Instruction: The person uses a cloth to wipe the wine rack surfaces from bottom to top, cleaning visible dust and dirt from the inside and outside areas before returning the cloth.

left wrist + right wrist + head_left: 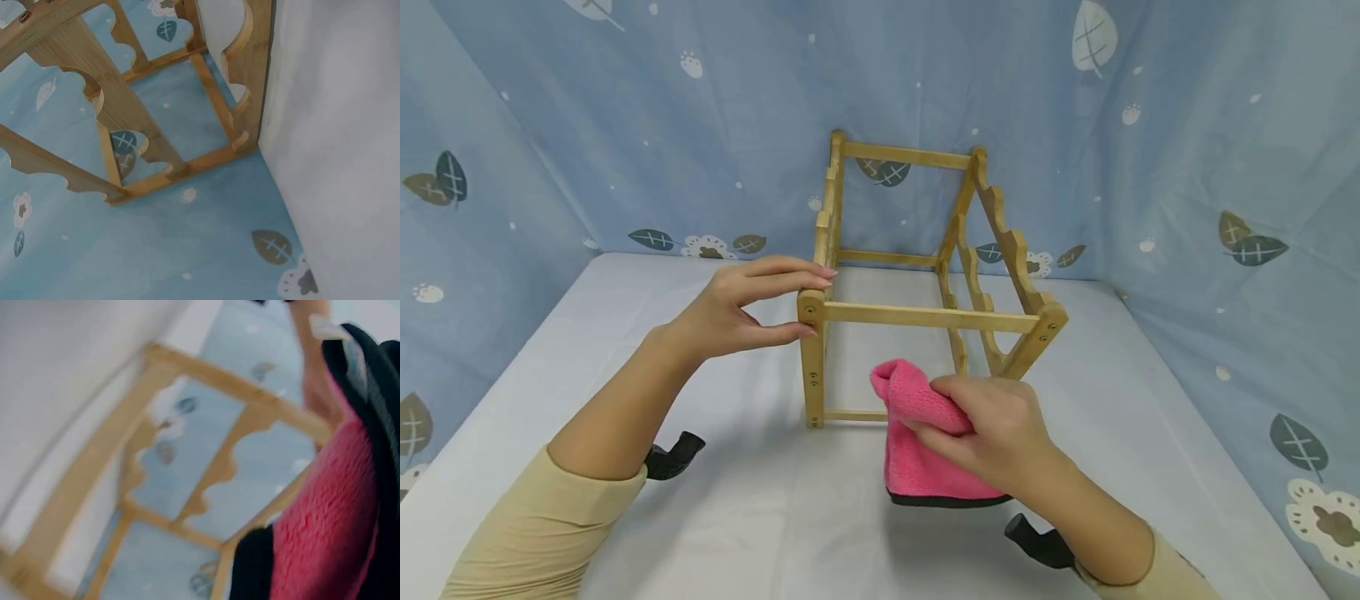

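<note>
A light wooden rack [925, 317] with scalloped side rails stands on the table, its front crossbar facing me. At its front left corner, my left hand [739, 307] grips the post, fingers over the top and thumb on the front face. My right hand [1003, 425] pinches a bunched pink cloth [917, 467] with a black edge, held in front of the rack's lower right side. The right wrist view has the fluffy cloth [325, 512] up close, with a blurred rack behind. Scalloped slats of the rack [128, 106] fill the upper left wrist view.
A white-covered table [760, 517] lies under the rack. Blue fabric [715, 125] printed with leaves and flowers hangs behind it and along both sides. Black wrist-worn pieces [673, 457] show beside the forearms.
</note>
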The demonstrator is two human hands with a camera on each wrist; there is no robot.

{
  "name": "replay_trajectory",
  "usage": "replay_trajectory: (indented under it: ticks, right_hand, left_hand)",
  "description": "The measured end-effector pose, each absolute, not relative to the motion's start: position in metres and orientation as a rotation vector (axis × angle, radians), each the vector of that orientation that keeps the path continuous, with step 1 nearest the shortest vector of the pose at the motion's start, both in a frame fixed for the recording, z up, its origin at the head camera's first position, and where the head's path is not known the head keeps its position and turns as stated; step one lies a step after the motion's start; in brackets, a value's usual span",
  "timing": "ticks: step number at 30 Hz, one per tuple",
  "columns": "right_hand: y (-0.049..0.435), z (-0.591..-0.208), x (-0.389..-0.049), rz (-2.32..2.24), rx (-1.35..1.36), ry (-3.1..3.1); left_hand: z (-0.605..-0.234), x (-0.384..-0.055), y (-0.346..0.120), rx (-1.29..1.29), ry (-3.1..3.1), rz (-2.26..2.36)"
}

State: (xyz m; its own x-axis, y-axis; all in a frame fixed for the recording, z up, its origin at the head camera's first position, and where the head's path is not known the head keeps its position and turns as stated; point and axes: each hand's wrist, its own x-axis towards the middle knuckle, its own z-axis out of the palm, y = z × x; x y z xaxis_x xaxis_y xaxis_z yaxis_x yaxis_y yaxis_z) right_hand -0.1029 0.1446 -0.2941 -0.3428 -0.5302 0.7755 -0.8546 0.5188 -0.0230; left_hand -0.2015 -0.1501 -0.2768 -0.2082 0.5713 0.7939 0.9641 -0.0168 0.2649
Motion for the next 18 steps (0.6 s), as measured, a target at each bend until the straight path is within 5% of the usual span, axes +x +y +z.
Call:
replay_trajectory:
  ticks: [18]
  right_hand:
    - [0.067,-0.275,-0.118,0.473,0.822,-2.129]
  left_hand:
    - [-0.280,-0.203,-0.152,-1.613,-1.768,-1.122]
